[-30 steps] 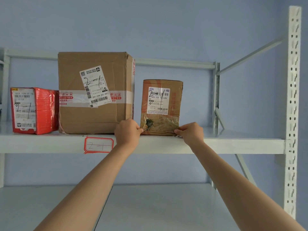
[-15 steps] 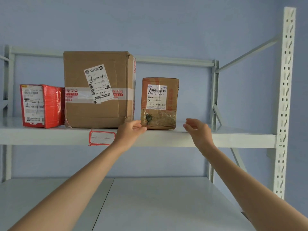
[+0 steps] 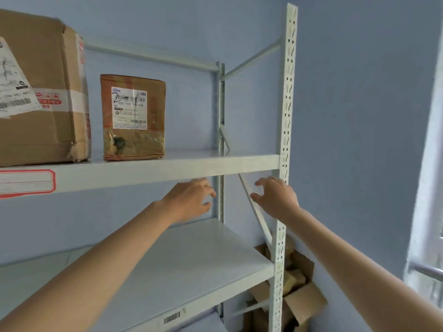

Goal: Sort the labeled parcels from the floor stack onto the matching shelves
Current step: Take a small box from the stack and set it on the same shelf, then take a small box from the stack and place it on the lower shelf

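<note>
A small brown parcel [image 3: 133,117] with a white label stands upright on the upper shelf [image 3: 182,170], to the right of a large cardboard box [image 3: 45,92] with a white label and red-printed tape. A red-bordered tag [image 3: 26,182] is stuck on the shelf's front edge. My left hand [image 3: 191,198] and my right hand [image 3: 275,196] hang in the air below that shelf, fingers loose, both holding nothing and apart from the parcel.
A bare lower shelf [image 3: 182,267] lies under my arms. The perforated front post [image 3: 284,164] of the rack stands just right of my right hand. Open cardboard boxes [image 3: 297,293] sit on the floor behind the post. A window frame [image 3: 429,188] is at the far right.
Both hands have let go of the small brown parcel and dropped below the upper shelf. My view has swung right, so the red parcel is out of sight.
</note>
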